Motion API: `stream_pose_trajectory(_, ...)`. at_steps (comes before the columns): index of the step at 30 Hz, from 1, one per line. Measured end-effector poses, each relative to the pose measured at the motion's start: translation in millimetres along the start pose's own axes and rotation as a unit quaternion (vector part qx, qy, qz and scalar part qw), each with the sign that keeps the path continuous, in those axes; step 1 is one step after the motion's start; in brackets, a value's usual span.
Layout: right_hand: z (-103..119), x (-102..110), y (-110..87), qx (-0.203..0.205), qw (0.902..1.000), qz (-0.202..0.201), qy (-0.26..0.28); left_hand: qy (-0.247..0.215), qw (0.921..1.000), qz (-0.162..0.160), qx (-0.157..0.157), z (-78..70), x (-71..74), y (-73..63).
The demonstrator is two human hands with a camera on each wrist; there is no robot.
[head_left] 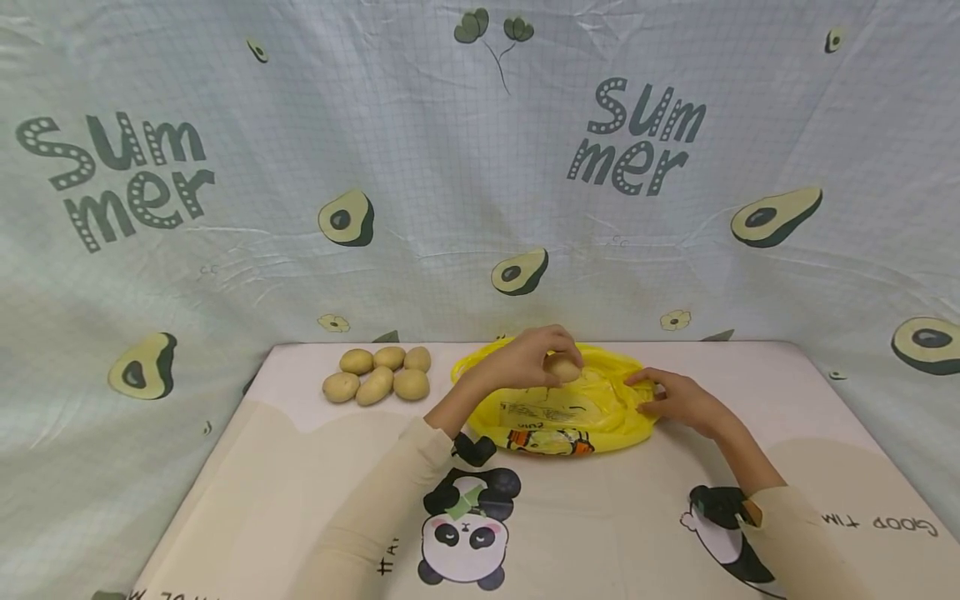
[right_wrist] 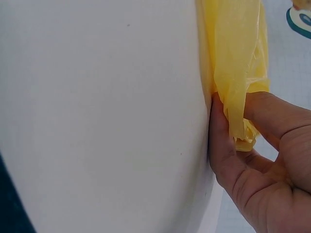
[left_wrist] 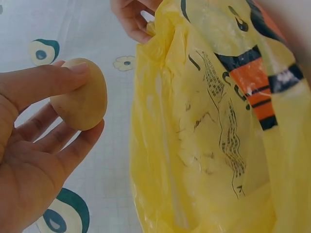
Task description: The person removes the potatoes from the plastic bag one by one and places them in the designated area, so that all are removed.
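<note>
Over the yellow plastic bag (head_left: 555, 412), my left hand (head_left: 528, 358) holds a potato (head_left: 562, 367) between thumb and fingertips. The left wrist view shows this smooth potato (left_wrist: 82, 99) apart from the bag's edge. At the bag's right end my right hand (head_left: 681, 398) pinches its rim; in the right wrist view the thumb and fingers (right_wrist: 267, 114) grip a fold of yellow plastic (right_wrist: 235, 63). The bag lies spread on the table, its mouth facing up, with printed text and an orange and black picture. Whatever lies deeper in the bag is hidden.
Several potatoes (head_left: 377, 386) sit in two rows on the table (head_left: 300, 458), left of the bag. Printed pandas (head_left: 465, 537) mark the table cover. Behind the table hangs a pale curtain (head_left: 420, 275) with avocado prints.
</note>
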State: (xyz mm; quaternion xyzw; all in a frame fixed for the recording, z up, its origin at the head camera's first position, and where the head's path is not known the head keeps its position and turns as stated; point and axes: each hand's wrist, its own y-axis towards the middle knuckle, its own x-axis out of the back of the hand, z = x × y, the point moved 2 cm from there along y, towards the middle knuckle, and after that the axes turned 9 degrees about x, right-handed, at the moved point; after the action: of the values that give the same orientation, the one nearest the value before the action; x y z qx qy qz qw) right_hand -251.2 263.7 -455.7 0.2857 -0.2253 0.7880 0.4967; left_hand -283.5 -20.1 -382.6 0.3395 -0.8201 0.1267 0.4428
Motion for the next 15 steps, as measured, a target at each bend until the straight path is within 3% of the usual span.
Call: stream_pose_trajectory(15,-1.4,1.0,-0.4,0.001,1.0,-0.007,0.0,0.005,0.9991,-0.019,0.038,12.1,16.6,-25.9)
